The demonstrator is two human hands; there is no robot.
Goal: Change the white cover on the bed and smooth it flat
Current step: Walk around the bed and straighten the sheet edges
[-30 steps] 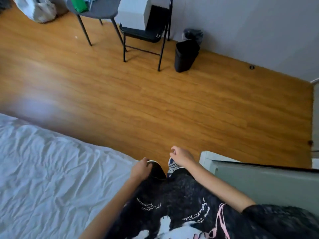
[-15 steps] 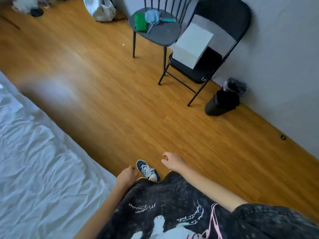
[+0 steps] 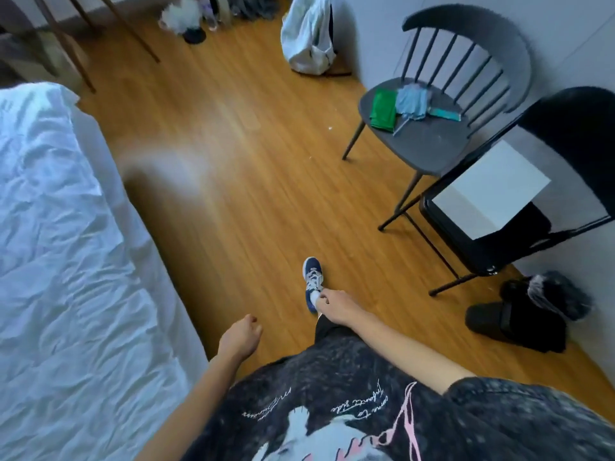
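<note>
The bed with its wrinkled white cover (image 3: 63,261) fills the left side of the view, its edge running from upper left down to the bottom centre. My left hand (image 3: 240,337) hangs just off the bed's edge, fingers loosely curled, holding nothing. My right hand (image 3: 334,306) swings in front of my body over the wooden floor, also loosely curled and holding nothing. Neither hand touches the cover.
A grey spindle-back chair (image 3: 429,134) with cloths on it and a black folding chair (image 3: 519,234) holding a white box (image 3: 492,188) stand along the right wall. A black bin (image 3: 522,317) sits beyond them. A white bag (image 3: 307,34) leans at the far wall. My blue shoe (image 3: 312,281) steps on the floor.
The view has swung left along the bed's side as I walk. The chairs and bin slid to the right. Both hands stay loose and hold nothing.
</note>
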